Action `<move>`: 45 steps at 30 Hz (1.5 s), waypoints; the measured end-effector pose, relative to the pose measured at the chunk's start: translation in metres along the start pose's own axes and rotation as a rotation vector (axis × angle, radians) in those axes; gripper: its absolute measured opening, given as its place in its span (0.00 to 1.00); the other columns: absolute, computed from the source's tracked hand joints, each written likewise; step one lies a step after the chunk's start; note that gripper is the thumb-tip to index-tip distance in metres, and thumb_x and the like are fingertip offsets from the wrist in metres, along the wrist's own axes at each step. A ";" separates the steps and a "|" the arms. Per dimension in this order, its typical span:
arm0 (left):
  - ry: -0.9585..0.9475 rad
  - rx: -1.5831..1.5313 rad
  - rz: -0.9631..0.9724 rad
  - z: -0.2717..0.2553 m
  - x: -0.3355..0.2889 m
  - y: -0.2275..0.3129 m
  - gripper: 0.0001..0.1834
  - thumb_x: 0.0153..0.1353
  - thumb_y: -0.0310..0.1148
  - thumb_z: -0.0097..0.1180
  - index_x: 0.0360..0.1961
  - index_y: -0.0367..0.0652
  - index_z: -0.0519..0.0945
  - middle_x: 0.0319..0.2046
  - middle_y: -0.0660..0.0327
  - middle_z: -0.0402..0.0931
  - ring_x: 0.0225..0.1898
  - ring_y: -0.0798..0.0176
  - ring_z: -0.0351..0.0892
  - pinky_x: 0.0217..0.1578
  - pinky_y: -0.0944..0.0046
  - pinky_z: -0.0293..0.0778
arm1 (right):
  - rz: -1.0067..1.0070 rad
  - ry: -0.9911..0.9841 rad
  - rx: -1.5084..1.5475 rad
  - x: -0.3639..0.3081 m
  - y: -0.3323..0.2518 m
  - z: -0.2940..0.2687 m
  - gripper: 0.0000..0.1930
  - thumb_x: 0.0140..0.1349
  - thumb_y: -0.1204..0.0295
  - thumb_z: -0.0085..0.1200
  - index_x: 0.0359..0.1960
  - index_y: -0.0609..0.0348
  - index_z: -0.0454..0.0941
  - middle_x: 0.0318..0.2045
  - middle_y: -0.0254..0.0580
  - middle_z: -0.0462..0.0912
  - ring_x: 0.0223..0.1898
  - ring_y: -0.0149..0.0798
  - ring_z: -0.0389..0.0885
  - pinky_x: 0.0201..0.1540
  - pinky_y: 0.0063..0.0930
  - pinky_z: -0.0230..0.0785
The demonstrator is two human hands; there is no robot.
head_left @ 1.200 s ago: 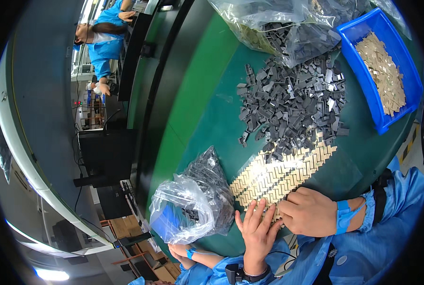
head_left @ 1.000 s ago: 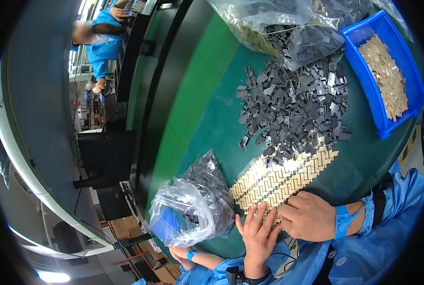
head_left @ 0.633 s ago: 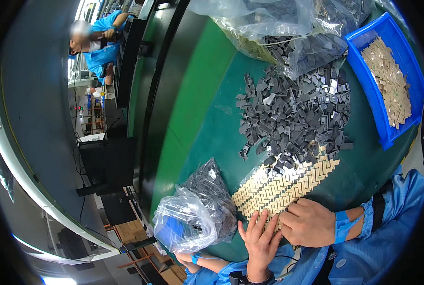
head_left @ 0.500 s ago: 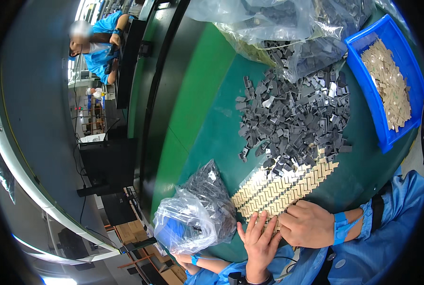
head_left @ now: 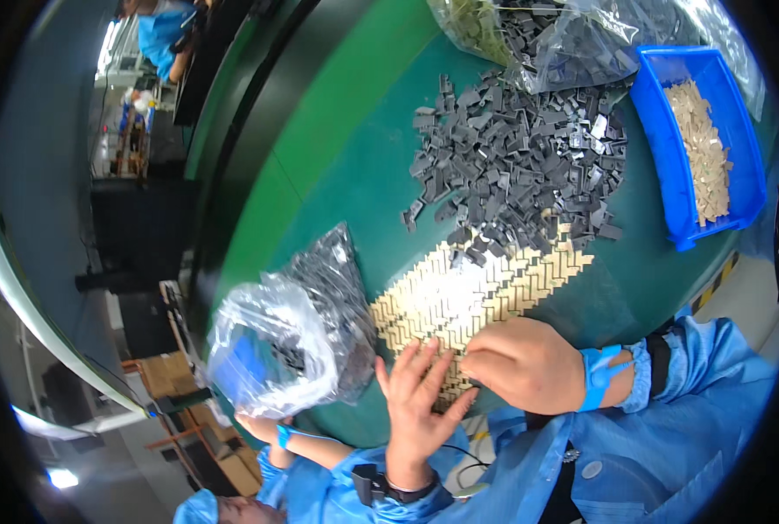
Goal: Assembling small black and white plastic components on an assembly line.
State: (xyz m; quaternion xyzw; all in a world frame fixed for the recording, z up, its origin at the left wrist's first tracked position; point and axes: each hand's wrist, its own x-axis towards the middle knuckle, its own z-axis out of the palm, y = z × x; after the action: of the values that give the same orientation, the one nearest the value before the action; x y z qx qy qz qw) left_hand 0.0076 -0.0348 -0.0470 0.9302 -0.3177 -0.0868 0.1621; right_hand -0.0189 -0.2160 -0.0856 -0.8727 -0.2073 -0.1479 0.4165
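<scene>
A patterned sheet of small beige pieces (head_left: 529, 284), laid in slanting zigzag rows, is on the green table. My left hand (head_left: 415, 397) rests flat over its near edge with fingers spread and nothing in them. Close beside it, my right hand (head_left: 525, 362) is closed, thumb and fingertips pinched together over the sheet. Whatever lies between those fingertips is hidden. A loose heap of small dark grey plastic parts (head_left: 520, 157) spreads from the sheet's far edge, some of them lying on top of it.
At far right stands a blue bin (head_left: 677, 188) with loose beige pieces (head_left: 703, 153). A large clear bag (head_left: 573, 52) of grey parts lies behind the heap. Left of the sheet sits another plastic bag (head_left: 332, 310), touched by a co-worker's hand (head_left: 263, 428).
The whole view has shifted, so the table's contents sit higher and further left. Both my hands stay at the sheet's near edge. More of the co-worker at lower left shows.
</scene>
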 end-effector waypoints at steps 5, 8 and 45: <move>0.035 -0.055 -0.010 0.005 -0.007 -0.005 0.31 0.32 0.42 0.70 0.43 0.45 0.78 0.53 0.56 0.69 0.57 0.48 0.63 0.56 0.37 0.46 | -0.063 -0.125 -0.063 -0.002 -0.005 -0.007 0.03 0.42 0.72 0.50 0.19 0.57 0.70 0.20 0.34 0.67 0.24 0.33 0.70 0.28 0.26 0.61; 0.067 -0.107 -0.042 0.003 -0.008 0.004 0.27 0.38 0.40 0.67 0.44 0.48 0.79 0.52 0.58 0.69 0.59 0.51 0.60 0.59 0.39 0.39 | -0.082 -0.185 -0.124 -0.004 -0.005 -0.008 0.03 0.42 0.72 0.50 0.19 0.57 0.71 0.20 0.34 0.67 0.24 0.33 0.70 0.28 0.26 0.61; 0.188 -1.593 -0.161 0.015 -0.028 0.082 0.07 0.57 0.19 0.52 0.35 0.27 0.78 0.28 0.49 0.78 0.25 0.63 0.79 0.28 0.69 0.76 | -0.033 -0.336 -0.159 -0.032 -0.034 -0.072 0.05 0.45 0.71 0.51 0.21 0.58 0.72 0.21 0.34 0.68 0.24 0.32 0.69 0.28 0.25 0.61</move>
State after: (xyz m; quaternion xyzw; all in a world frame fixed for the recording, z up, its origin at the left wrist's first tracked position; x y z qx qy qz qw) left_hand -0.0648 -0.0824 -0.0295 0.5587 -0.0774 -0.2200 0.7959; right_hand -0.0687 -0.2609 -0.0331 -0.9118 -0.2762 -0.0227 0.3032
